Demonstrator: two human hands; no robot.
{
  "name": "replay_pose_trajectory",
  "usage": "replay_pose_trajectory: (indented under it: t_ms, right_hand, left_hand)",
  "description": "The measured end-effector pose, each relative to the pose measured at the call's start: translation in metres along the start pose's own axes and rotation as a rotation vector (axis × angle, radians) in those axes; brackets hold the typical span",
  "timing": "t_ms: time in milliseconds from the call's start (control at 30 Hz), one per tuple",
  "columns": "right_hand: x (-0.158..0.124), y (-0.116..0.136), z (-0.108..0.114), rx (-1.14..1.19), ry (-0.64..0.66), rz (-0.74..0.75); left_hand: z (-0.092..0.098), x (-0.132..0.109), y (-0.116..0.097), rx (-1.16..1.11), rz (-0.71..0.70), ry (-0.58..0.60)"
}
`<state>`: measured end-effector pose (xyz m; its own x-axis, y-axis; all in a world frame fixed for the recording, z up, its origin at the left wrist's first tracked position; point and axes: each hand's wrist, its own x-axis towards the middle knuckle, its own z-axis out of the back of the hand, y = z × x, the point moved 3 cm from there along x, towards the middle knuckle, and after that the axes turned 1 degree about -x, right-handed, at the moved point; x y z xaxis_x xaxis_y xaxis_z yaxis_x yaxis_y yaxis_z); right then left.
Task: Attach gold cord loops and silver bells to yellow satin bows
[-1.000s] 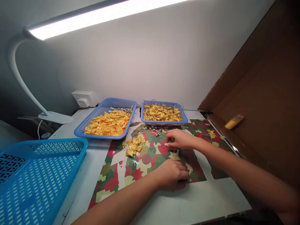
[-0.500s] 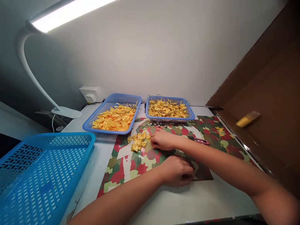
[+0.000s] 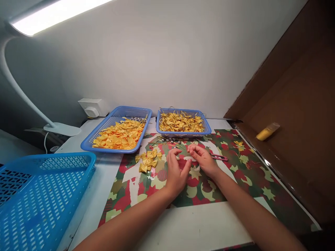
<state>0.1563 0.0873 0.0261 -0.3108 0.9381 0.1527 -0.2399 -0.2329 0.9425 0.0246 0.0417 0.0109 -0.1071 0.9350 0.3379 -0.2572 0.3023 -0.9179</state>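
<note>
My left hand [image 3: 177, 172] is raised over the patterned sheet [image 3: 195, 195], its thumb and fingers curved and apart with nothing visible between them. Facing it, my right hand [image 3: 204, 161] has thumb and fingertips pinched together; whatever they hold is too small to make out. Left of my hands lies a small heap of yellow ribbon bows [image 3: 148, 161]. Just beyond my fingers are several silvery bells [image 3: 171, 140] and thin gold ties [image 3: 156, 143]. A pink-handled tool [image 3: 219, 157] lies beside my right hand, partly hidden by it.
At the back stand a blue basket of yellow bows [image 3: 85, 144] and a blue basket of gold-tied bows [image 3: 183, 133]. A larger blue basket [image 3: 90, 161] is at left, under a white lamp [image 3: 62, 129]. Cardboard [image 3: 288, 87] walls the right side, near tied bows [image 3: 238, 143].
My right hand has drawn back from the bow heap to the right. My left hand has moved up and turned, its fingers now apart, facing the right. The view has shifted slightly.
</note>
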Motion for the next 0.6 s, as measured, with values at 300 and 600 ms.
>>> replay_pose_trajectory:
  t_ms: [300,600]
  right_hand:
    - [-0.013,-0.006,-0.007,0.42,-0.064,-0.109]
    - [-0.015,-0.012,0.001,0.592,-0.05,-0.2]
  left_hand:
    - [-0.011,0.003,-0.006,-0.181,0.007,0.424]
    - [-0.011,0.004,0.002,-0.292,0.078,0.425]
